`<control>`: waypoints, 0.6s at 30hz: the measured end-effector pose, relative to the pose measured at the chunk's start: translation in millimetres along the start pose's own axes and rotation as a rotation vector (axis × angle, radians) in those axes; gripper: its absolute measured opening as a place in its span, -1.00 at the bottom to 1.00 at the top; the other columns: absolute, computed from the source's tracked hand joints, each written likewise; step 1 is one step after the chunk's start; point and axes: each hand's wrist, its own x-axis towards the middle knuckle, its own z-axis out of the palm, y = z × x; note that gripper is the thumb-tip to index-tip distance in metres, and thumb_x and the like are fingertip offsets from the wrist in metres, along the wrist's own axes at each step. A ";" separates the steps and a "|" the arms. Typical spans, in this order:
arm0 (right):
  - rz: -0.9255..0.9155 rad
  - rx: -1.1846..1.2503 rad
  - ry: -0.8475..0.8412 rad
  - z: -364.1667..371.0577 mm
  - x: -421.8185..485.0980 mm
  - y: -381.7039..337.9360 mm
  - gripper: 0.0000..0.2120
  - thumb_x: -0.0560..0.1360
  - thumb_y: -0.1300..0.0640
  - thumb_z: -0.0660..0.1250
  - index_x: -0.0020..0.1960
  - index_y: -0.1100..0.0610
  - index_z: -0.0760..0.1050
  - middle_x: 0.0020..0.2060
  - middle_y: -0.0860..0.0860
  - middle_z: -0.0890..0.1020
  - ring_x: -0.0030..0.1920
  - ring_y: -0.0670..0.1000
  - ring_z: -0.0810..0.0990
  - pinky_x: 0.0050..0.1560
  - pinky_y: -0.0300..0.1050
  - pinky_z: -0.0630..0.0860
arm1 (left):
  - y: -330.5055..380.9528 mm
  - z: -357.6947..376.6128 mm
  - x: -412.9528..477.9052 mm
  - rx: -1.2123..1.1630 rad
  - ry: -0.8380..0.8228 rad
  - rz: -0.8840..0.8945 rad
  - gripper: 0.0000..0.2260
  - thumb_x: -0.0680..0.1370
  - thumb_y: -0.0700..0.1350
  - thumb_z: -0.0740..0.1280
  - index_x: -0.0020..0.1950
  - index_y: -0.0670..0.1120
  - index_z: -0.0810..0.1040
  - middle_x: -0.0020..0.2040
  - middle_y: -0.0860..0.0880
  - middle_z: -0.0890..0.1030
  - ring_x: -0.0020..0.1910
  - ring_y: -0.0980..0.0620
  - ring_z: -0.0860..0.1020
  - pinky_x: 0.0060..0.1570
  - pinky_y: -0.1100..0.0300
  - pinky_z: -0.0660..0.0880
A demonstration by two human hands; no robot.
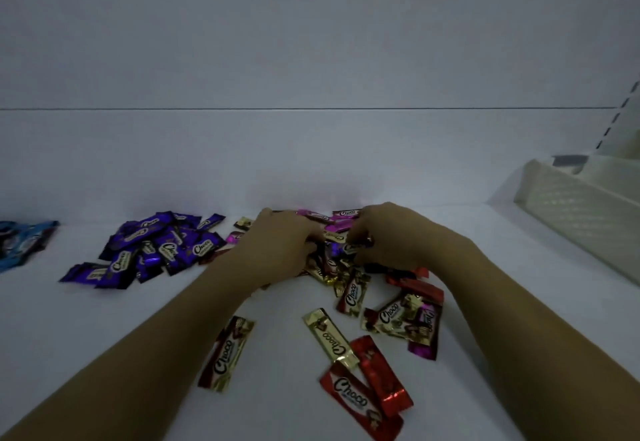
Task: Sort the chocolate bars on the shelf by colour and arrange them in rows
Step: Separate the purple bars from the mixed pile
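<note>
A white basket [575, 212] sits at the right side, with little holes in its wall (like a net). Something grey [569, 160] lies at its back edge. Behind is a white wall [311, 42] with a thin dark line [311, 108] across it. A strip with dark slots [620, 111] runs up at the right.

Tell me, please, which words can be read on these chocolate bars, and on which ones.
"Choco" on the red bar nearest the camera.
"Choco" on the gold bar beside it.
"Choco" on the red-and-gold bar further left.
"Choco" on several purple bars.
Small print under the logos: too blurred to read.
Blue bars: nothing legible.
</note>
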 end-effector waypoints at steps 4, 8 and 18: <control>0.001 0.124 0.133 2.3 -4.4 6.2 -0.82 0.46 0.04 0.44 0.01 0.01 0.49 -0.07 -0.04 0.55 -0.07 0.00 0.51 -0.11 -0.15 0.45 | -1.6 9.9 -0.9 0.027 0.205 -0.010 -0.75 0.65 -0.05 0.12 0.18 0.05 0.56 -0.01 0.05 0.64 0.00 0.00 0.54 0.11 0.09 0.24; -0.015 0.297 0.295 0.9 -7.6 7.8 -0.84 0.48 0.04 0.43 -0.02 0.08 0.54 -0.11 -0.03 0.61 -0.13 -0.03 0.54 -0.09 -0.12 0.50 | 1.0 2.7 5.6 -0.277 0.479 -0.014 -0.81 0.61 -0.11 0.20 0.01 -0.07 0.61 -0.17 0.02 0.63 -0.17 -0.03 0.57 -0.04 0.04 0.47; -0.069 0.378 0.426 -1.0 -14.6 1.2 -0.85 0.51 -0.02 0.39 -0.02 0.04 0.60 -0.22 -0.11 0.60 -0.27 -0.20 0.48 -0.21 -0.25 0.39 | -6.2 -34.6 -24.8 -0.556 0.595 -0.284 -0.94 0.56 -0.13 0.34 -0.07 -0.04 0.61 -0.21 0.06 0.60 -0.32 0.16 0.55 -0.30 0.29 0.47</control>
